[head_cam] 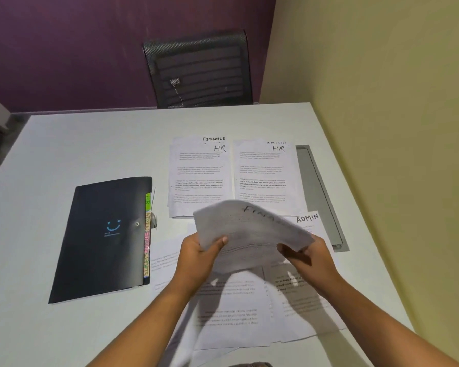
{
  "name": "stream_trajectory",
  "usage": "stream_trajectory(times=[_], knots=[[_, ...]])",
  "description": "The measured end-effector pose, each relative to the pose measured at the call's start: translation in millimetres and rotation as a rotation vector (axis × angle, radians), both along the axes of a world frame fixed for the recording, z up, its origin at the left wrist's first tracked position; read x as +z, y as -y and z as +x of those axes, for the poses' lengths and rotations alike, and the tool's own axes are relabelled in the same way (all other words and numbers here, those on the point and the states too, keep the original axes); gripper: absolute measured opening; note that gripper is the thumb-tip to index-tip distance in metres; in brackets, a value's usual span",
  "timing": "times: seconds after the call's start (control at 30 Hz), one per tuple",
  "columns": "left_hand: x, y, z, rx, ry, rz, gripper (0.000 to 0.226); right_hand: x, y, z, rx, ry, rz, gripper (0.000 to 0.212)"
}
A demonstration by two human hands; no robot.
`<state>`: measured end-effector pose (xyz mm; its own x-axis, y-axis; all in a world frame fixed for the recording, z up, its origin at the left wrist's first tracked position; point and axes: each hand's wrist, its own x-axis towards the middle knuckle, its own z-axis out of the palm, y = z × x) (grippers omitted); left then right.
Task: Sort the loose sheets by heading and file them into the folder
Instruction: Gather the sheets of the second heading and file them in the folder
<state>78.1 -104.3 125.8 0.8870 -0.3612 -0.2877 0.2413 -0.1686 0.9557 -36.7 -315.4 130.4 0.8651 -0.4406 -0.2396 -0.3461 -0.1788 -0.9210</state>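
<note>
I hold a bent sheet headed FINANCE (249,231) above the table; my left hand (199,256) pinches its left edge and my right hand (309,258) grips its right edge. Beyond it lie two piles with HR on top: the left HR pile (199,178), with a FINANCE sheet peeking out beneath, and the right HR pile (265,176). A sheet headed ADMIN (309,221) shows by my right hand. More loose sheets (233,313) are spread under my arms. The black folder (104,239) lies closed at the left, with coloured index tabs (147,234) along its right edge.
The white table (90,144) meets a yellow wall on the right. A grey cable slot (321,197) runs along the table's right side. A black mesh chair (199,70) stands behind the far edge, against a purple wall.
</note>
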Motion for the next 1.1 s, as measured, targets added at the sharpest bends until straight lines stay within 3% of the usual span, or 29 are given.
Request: stream_trajectory(times=[0.17,0.3,0.4,0.5,0.67,0.9,1.0,1.1], knots=[[2,6,21,0.039,-0.035,-0.083,0.016,-12,10,19,-0.178,-0.042,0.06,0.013],[-3,7,34,-0.058,-0.083,-0.011,0.013,-9,22,46,-0.25,-0.051,0.177,0.011],[-10,11,51,0.028,-0.094,0.016,0.015,-5,35,71,-0.169,-0.121,0.157,0.024],[-16,21,74,0.169,-0.171,-0.056,0.015,-16,59,101,-0.28,-0.188,0.239,0.034],[-44,29,115,0.308,-0.298,-0.074,0.017,-67,107,140,-0.339,-0.4,-0.191,0.034],[-115,5,129,0.374,-0.458,0.09,0.015,-93,117,167,-0.328,-0.866,-0.373,0.087],[-138,0,121,0.366,-0.529,0.109,0.012,-99,118,175,-0.298,-0.896,-0.386,0.08],[-139,1,117,0.391,-0.539,0.13,0.016,-110,123,179,-0.336,-0.805,-0.256,0.053]])
